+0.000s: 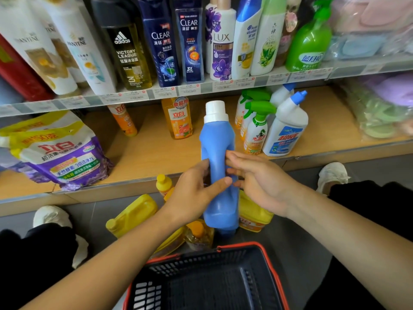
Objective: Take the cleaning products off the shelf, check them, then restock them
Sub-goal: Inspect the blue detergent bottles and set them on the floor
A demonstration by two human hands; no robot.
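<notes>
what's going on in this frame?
A crouching person holds a blue bottle upright in front of the lower shelf. The left hand grips its narrow waist; the right hand touches its side with fairly straight fingers. Yellow jugs lie on the floor beside a black basket. More cleaners stand on that shelf.

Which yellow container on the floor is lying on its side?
The large yellow plastic jug left of the blue bottle: its cap points sideways; the small yellow bottle stands upright.

We see bright, even overhead light, soft shadows under the upper shelf (201, 88), and blurred, bowed edges at three and nine o'clock.
</notes>
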